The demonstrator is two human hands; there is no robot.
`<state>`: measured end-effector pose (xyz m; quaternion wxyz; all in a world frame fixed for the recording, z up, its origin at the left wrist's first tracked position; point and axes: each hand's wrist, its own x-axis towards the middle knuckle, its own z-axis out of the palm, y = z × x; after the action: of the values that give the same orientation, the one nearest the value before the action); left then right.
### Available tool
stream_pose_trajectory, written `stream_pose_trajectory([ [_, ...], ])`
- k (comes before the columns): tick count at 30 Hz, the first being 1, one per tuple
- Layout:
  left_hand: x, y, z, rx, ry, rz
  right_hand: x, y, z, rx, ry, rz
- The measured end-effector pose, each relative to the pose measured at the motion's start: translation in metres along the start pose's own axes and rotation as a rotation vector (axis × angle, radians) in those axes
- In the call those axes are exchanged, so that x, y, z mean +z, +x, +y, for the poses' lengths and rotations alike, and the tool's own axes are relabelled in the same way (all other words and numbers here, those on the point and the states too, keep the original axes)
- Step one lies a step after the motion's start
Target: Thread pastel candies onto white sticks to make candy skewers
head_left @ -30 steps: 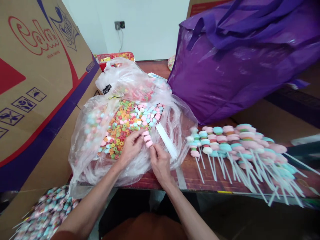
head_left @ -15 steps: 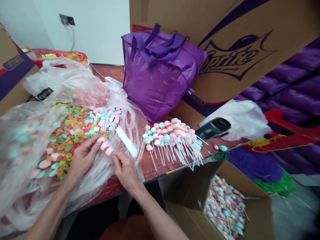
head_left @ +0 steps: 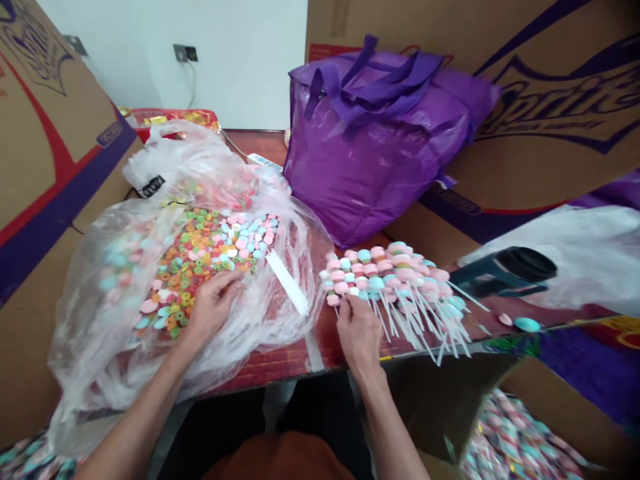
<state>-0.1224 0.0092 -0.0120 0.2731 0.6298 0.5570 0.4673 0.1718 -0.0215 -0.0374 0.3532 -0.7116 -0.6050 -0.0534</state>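
Note:
My right hand (head_left: 361, 330) is at the left end of a pile of candy skewers (head_left: 395, 273), pastel pink, blue and white sweets threaded on white sticks. Its fingers are closed at the lower end of a pink-topped skewer, whose stick is mostly hidden by them. My left hand (head_left: 215, 303) hovers over an open clear plastic bag (head_left: 270, 320) of loose sweets (head_left: 193, 250), rings and pastel discs. Its fingers are curled together; whatever lies between them is hidden. A bundle of white sticks (head_left: 287, 283) rests on the bag, between my hands.
A big purple bag (head_left: 370, 153) stands behind the skewers. A dark tumbler (head_left: 503, 270) lies on its side at the right, near two loose sweets (head_left: 525, 325). Below the table edge, a cardboard box holds wrapped skewers (head_left: 520, 440). Large cartons (head_left: 565, 100) flank the table.
My right hand has carried the pink candy skewer rightward to the pile. My left hand has let go of that skewer and is over the loose sweets. The view has shifted left.

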Motion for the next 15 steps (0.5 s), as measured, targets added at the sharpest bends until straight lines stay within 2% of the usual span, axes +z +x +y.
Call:
stream_pose_trajectory([
  [4, -0.006, 0.006, 0.006, 0.01, 0.058, -0.014, -0.005, 0.001, -0.029, -0.077, -0.032, 0.171],
  [6, -0.006, 0.018, 0.008, 0.026, 0.143, -0.02, 0.0, 0.004, -0.046, -0.196, 0.078, 0.096],
  [9, -0.001, 0.043, 0.009, 0.076, 0.343, -0.058, 0.022, 0.01, -0.067, -0.319, 0.138, -0.116],
  [11, 0.006, 0.059, 0.009, 0.101, 0.491, -0.092, 0.038, 0.014, -0.077, -0.296, 0.033, -0.186],
  [15, 0.022, 0.076, 0.005, 0.024, 0.712, -0.092, 0.056, 0.015, -0.084, -0.251, -0.157, -0.252],
])
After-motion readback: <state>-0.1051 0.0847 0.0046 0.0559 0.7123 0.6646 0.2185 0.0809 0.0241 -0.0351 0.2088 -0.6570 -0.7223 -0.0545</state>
